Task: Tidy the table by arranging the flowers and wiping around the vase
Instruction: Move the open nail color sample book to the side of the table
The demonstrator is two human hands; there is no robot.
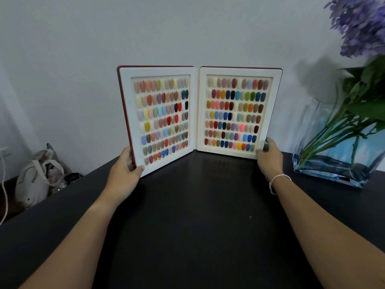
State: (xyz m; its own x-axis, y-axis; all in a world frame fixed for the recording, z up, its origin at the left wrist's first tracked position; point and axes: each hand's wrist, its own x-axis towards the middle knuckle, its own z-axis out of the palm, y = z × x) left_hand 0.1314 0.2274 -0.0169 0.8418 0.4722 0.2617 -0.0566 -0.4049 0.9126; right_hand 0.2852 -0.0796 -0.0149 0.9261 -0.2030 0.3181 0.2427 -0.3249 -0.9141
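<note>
**A:** Status?

**B:** Both hands on the sample book (199,113). My left hand (125,165) is clamped on its lower outer corner, thumb on the white front, fingers behind the red cover. My right hand (269,156) is closed on the opposite lower corner the same way.

**A:** Why hold it like that?

**B:** It's standing open in a V on the desk (187,215), bottom edges touching the top. My guess is that a grip low at both outer corners lets me set the angle or shift it without it folding or tipping.

**A:** Vase?

**B:** Vase (337,151) sits near my right hand, further out to that side, apart from the book. Clear glass, water in the bottom, flat on the desk. Flowers (360,24) in it lean outward, purple heads up high, stems (333,134) crossing at a slant. They look unarranged, and no cloth is in view, so I'd say wiping hasn't started.

**A:** Surface, room?

**B:** Desk is matte black, bare between my arms. Plain pale wall (187,28) behind the book. Beyond my left hand, off the desk edge, a light bag (35,178) on the floor and a wall socket (5,152).
</note>
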